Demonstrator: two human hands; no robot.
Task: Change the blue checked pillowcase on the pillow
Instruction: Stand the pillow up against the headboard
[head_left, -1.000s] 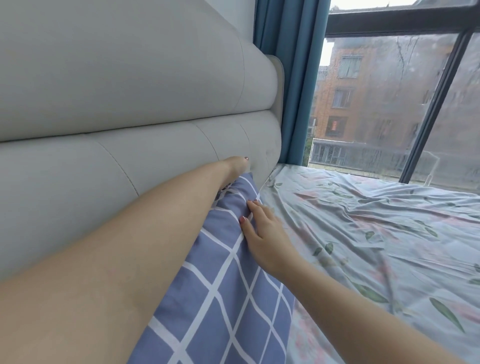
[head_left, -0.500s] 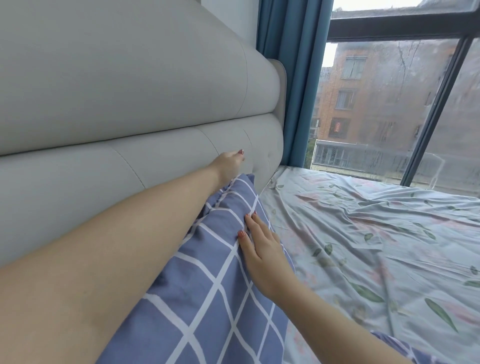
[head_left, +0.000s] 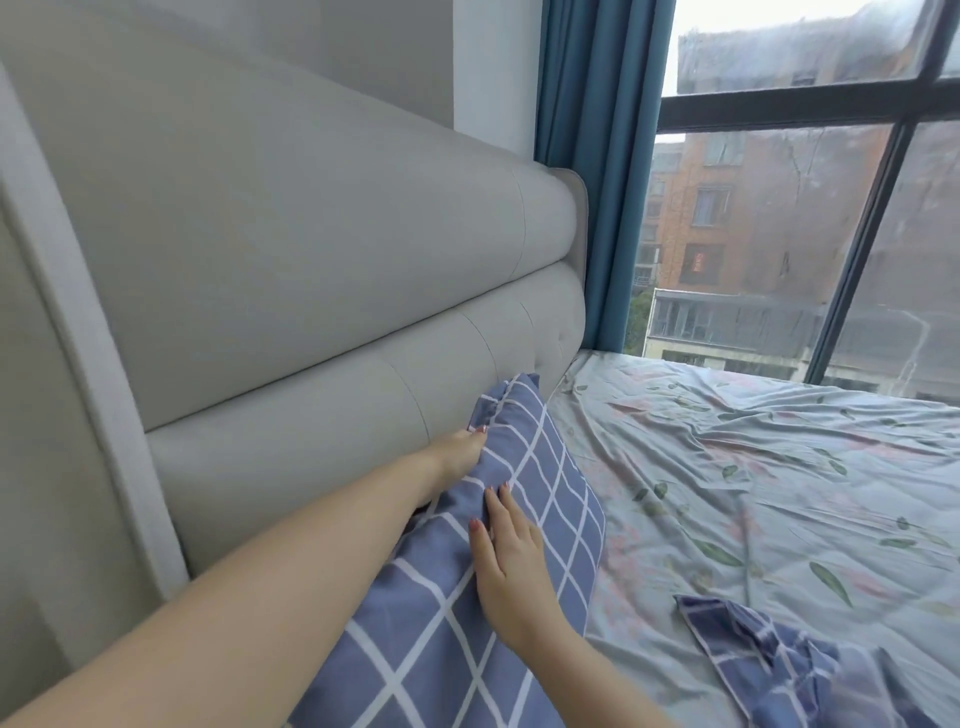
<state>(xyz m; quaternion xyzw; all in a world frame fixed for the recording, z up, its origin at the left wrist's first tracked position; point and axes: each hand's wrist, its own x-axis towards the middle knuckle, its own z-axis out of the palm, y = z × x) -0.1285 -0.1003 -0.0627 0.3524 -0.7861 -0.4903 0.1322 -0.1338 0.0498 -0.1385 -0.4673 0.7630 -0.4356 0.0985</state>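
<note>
The pillow in its blue checked pillowcase (head_left: 540, 467) leans against the grey padded headboard (head_left: 291, 291). My left hand (head_left: 457, 457) reaches behind the pillow's upper edge, between it and the headboard, with its fingers partly hidden by the cloth. My right hand (head_left: 506, 561) lies flat on the front of the pillow with straight fingers pressing the fabric. A second piece of blue checked cloth (head_left: 789, 670) lies crumpled on the bed at the lower right.
The bed is covered by a wrinkled pale sheet with a leaf print (head_left: 753, 467). A blue curtain (head_left: 597, 171) hangs beside the headboard's end, and a large window (head_left: 810, 234) runs along the bed's far side.
The view has pulled back and tilted up. My left hand has drawn back from the pillow's far corner toward its middle edge. The second blue checked cloth has come into view.
</note>
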